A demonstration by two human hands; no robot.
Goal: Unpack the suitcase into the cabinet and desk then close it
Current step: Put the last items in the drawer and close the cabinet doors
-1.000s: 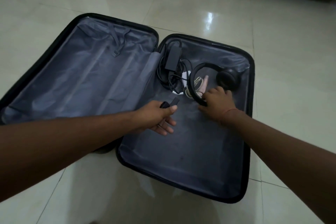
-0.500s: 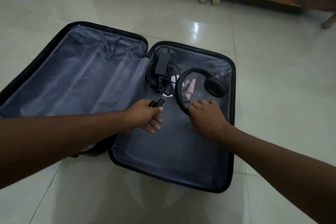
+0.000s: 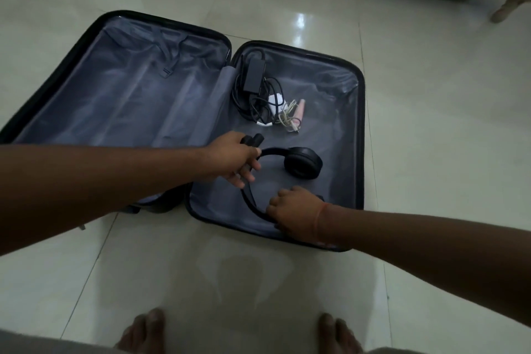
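Left arm (image 3: 100, 181): bare from forearm to hand, no sleeve in view.
Left hand (image 3: 232, 161): bare; whether a ring is worn cannot be told.
Right arm (image 3: 431, 238): bare, no sleeve in view.
Right hand (image 3: 296, 214): bare.
Right wrist: thin reddish thread band (image 3: 318, 221) tied round it.
Feet (image 3: 143, 330): bare, toes at the near edge.
Garment: grey cloth (image 3: 51, 346) at the near left edge, blurred.

My count, suitcase open

I see one suitcase (image 3: 360, 135), one pair of headphones (image 3: 302, 167), one black power adapter (image 3: 254, 79), one pink tube (image 3: 299, 110), two hands.
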